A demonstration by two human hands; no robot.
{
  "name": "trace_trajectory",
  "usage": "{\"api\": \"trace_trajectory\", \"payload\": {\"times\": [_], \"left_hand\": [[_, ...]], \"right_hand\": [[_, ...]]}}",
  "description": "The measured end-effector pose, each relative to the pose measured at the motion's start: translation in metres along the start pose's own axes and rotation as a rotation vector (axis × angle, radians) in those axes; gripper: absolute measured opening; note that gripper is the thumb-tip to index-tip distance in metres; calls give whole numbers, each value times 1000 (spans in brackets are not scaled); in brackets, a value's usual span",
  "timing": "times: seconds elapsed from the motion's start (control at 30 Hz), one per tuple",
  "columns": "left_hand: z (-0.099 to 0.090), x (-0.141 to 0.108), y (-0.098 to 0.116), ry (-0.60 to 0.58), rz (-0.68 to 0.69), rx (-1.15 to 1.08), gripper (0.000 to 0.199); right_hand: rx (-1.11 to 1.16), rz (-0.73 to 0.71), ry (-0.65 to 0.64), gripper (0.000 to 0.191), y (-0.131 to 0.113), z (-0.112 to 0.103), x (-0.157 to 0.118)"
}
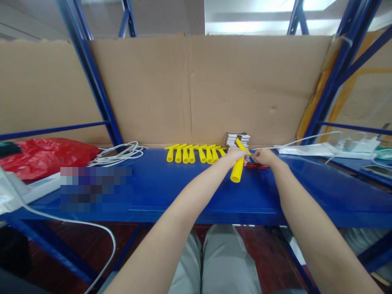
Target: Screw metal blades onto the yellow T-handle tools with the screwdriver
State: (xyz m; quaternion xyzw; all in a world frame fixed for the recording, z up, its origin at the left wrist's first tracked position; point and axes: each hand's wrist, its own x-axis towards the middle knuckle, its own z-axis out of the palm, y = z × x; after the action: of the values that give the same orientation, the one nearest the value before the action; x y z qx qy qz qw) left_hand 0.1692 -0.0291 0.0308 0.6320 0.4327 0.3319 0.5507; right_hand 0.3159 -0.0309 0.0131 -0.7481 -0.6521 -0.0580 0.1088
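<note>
While a red plastic bag (58,155) lies at the left of the blue table (153,183), a coiled white cable (133,152) rests just beside it. Further right, a row of yellow pieces (185,155) lines the back, near a white stack (232,141). The left hand (237,154) has its fingers closed around another yellow piece (236,173), tilted above the table. Just right, the right hand (264,156) bends its fingers narrowly; whether they grip anything, I cannot tell. A red object (257,166) sits below them.

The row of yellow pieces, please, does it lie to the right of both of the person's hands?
No, the row of yellow pieces lies left of both the left hand and right hand.
</note>
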Motion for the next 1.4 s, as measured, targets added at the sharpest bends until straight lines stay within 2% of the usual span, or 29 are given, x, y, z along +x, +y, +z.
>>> {"api": "trace_trajectory", "payload": {"times": [0.13, 0.27, 0.5, 0.73, 1.13, 1.4], "left_hand": [[12, 12, -5, 16, -31, -23, 17], [17, 19, -8, 21, -75, -67, 15], [20, 30, -15, -2, -114, -127, 16], [23, 37, -18, -15, -140, -120, 12], [21, 39, -21, 17, -138, -177, 15], [24, 53, -27, 16, -155, -202, 35]], "right_hand": [[-9, 16, 8, 27, 1, 3, 2], [33, 41, 27, 26, 7, 10, 9], [85, 45, 71, 24, 12, 14, 12], [52, 69, 55, 25, 2, 7, 5], [61, 26, 39, 26, 3, 11, 10], [126, -9, -19, 26, 14, 22, 19]]}}
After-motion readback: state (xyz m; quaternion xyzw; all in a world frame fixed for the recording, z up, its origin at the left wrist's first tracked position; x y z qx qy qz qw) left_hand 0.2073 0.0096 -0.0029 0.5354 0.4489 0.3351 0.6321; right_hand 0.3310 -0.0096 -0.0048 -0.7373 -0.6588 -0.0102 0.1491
